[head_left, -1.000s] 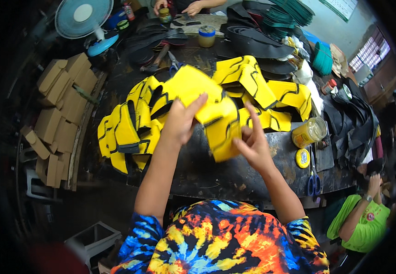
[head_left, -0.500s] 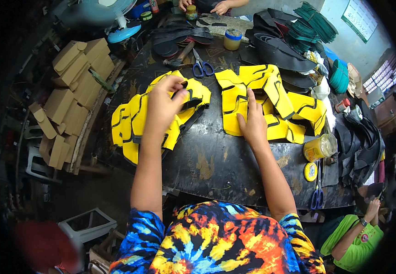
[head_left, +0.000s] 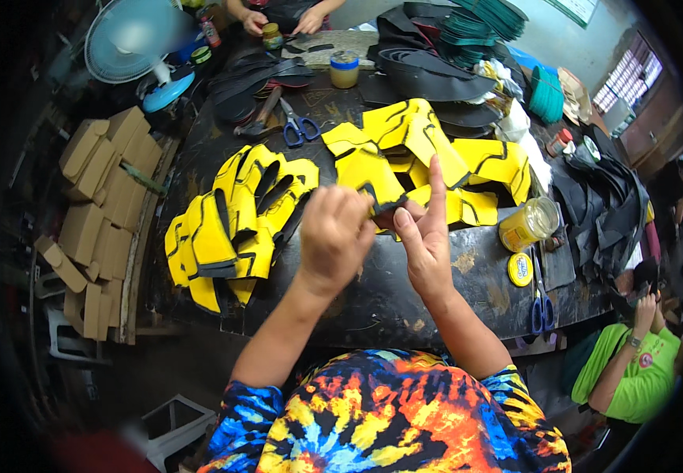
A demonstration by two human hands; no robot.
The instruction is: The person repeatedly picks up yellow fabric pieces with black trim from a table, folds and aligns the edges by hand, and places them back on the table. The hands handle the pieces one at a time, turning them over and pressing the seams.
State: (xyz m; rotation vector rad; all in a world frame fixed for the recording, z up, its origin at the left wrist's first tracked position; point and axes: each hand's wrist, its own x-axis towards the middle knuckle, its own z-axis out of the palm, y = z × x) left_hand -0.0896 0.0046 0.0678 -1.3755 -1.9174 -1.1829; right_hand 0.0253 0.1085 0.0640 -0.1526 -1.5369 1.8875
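Both of my hands meet over the near corner of a yellow shoe-upper piece (head_left: 371,175) with black edging. My left hand (head_left: 335,236) is curled closed at its dark near edge, fingertips hidden. My right hand (head_left: 428,240) has its index finger pointing away and its thumb raised; the other fingers are folded in at the piece's corner, partly hidden. More yellow pieces (head_left: 489,159) lie beyond and right of my right hand, overlapping. To the left sits a heap of yellow shoe uppers (head_left: 206,236) with black lines, untouched by either hand.
Blue-handled scissors (head_left: 300,131) and a hammer (head_left: 265,113) lie at the back. On the right are an open yellow jar (head_left: 529,224), its lid (head_left: 519,270) and more scissors (head_left: 542,311). Cardboard boxes (head_left: 93,236) stand left. Another person's hands (head_left: 310,20) work across the table.
My left hand has moved from the left heap to the yellow piece by my right hand. My right hand has shifted from lying flat to folded fingers. The view has turned slightly.
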